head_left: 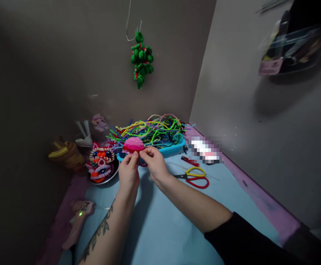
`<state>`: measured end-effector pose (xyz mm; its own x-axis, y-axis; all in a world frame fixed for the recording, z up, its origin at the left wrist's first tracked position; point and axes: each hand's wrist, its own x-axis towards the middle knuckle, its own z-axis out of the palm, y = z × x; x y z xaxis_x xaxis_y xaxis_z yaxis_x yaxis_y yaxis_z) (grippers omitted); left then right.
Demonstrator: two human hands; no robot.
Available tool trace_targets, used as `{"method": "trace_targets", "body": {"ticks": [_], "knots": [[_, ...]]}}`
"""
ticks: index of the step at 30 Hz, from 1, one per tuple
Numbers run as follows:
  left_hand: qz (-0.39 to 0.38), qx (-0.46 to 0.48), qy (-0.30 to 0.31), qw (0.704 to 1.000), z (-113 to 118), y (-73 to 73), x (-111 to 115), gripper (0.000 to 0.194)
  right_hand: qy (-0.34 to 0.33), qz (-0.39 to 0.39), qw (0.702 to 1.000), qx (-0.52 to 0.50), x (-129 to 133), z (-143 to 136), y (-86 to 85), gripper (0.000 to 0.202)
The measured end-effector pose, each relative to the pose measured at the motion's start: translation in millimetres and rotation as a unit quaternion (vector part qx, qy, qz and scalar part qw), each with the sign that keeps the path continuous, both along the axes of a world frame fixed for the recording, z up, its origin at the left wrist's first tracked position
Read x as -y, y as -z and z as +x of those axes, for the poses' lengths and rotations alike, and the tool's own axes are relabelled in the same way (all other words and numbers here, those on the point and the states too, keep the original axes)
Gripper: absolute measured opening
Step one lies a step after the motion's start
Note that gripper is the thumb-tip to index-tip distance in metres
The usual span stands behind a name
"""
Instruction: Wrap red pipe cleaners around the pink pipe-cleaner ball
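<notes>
Both hands are raised over the table, close together in the middle of the view. My left hand (129, 170) pinches the lower edge of a pink rounded pipe-cleaner piece (134, 142) with a red strip along its bottom. My right hand (154, 162) has thumb and fingertips pressed together at the red strip's right end. The fingers partly cover the piece's lower edge. Right behind it lies a blue tray (174, 148) heaped with multicoloured pipe cleaners (155, 129).
Scissors (196, 177) with yellow and red handles lie right of my hands, beside a red tool (190, 161). At left are a bowl (105, 181) of fuzzy figures (102, 162), a pink glue gun (79, 222) and a brown cup (68, 156). A green ornament (141, 60) hangs above.
</notes>
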<state>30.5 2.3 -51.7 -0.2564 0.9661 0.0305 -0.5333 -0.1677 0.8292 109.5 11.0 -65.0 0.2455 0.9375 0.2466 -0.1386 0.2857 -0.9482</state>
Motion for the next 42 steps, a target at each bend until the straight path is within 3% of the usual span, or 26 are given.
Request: {"method": "trace_targets", "body": {"ticks": [3, 6, 12, 15, 19, 21, 25, 27, 29, 36, 42], "knots": [[-0.037, 0.052, -0.01, 0.998, -9, -5.3, -4, 0.027, -0.01, -0.018, 1.0, 0.016, -1, 2, -2.1, 0.02], [-0.05, 0.073, -0.032, 0.996, -19, -11.7, -8, 0.031, -0.054, -0.022, 0.993, 0.106, -2, 5, -5.0, 0.015], [-0.059, 0.074, -0.053, 0.994, -28, -23.9, -8, 0.035, -0.117, -0.036, 0.95, 0.289, -1, 12, -13.1, 0.006], [-0.047, 0.048, -0.06, 0.996, -30, -27.3, -7, 0.037, -0.045, 0.028, 0.926, 0.374, 1, 23, -21.1, 0.007], [-0.05, 0.016, -0.058, 0.997, -28, -27.4, -5, 0.037, 0.067, 0.086, 0.869, 0.482, -1, 42, -31.2, 0.017], [-0.061, 0.023, -0.046, 0.997, -27, -25.4, -5, 0.038, 0.06, 0.079, 0.878, 0.468, -2, 49, -34.8, 0.016], [-0.097, 0.06, -0.023, 0.993, -26, -19.2, -7, 0.037, -0.076, 0.068, 0.96, 0.26, 0, 49, -42.0, 0.007], [-0.112, 0.071, -0.01, 0.991, -27, -16.7, -7, 0.036, -0.143, 0.068, 0.972, 0.171, 2, 47, -44.9, 0.009], [-0.119, 0.08, 0.008, 0.99, -28, -15.7, -7, 0.035, -0.161, 0.076, 0.973, 0.147, 3, 45, -45.5, 0.011], [-0.118, 0.087, 0.078, 0.986, -19, -18.4, 0, 0.033, -0.069, 0.101, 0.964, 0.236, -1, 44, -35.4, 0.012], [-0.092, 0.074, 0.063, 0.991, -13, -19.7, 6, 0.028, 0.05, 0.168, 0.936, 0.306, 6, 38, -31.3, 0.016]]}}
